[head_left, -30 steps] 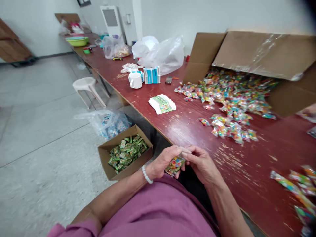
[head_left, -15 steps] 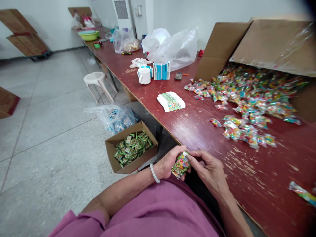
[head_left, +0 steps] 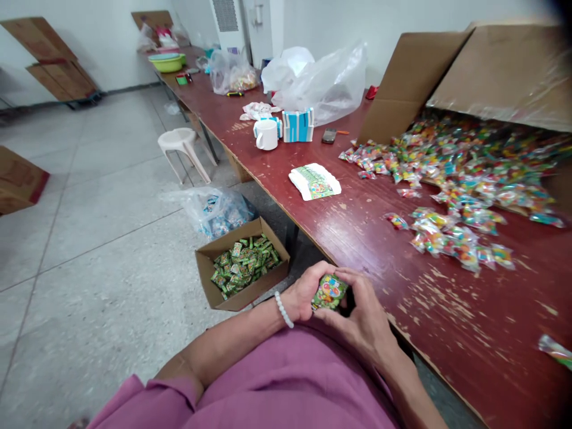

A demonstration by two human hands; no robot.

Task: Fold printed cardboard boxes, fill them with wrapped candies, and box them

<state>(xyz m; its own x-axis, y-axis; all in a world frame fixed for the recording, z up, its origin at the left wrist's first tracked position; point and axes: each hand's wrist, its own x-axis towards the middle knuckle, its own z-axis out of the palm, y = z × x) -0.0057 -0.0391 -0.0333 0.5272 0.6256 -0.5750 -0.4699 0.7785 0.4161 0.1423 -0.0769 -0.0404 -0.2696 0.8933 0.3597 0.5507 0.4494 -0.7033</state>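
Between my two hands, close to my body at the table's near edge, is a small green printed box [head_left: 329, 292] with a colourful picture. My left hand [head_left: 306, 292], with a beaded bracelet at the wrist, grips its left side. The fingers of my right hand [head_left: 361, 307] bend around its right side, thumb at the lower edge and fingertips at the top. Part of the box lies hidden behind the fingers. Ahead on the table lies a fanned stack of flat printed cartons [head_left: 315, 181]. Clear-wrapped colourful candies [head_left: 456, 238] are scattered to the right.
An open carton [head_left: 214, 305] of small green boxes stands on the floor at left, beside a plastic bag [head_left: 223, 214] of blue packets. A tipped cardboard box [head_left: 397, 83] spills candies onto the red table [head_left: 429, 310]. A white mug [head_left: 267, 134] and white stool [head_left: 179, 140] are farther off.
My right thumb has moved from the box's top corner down to its lower edge, and the right fingers now wrap its far side. The view has shifted slightly.
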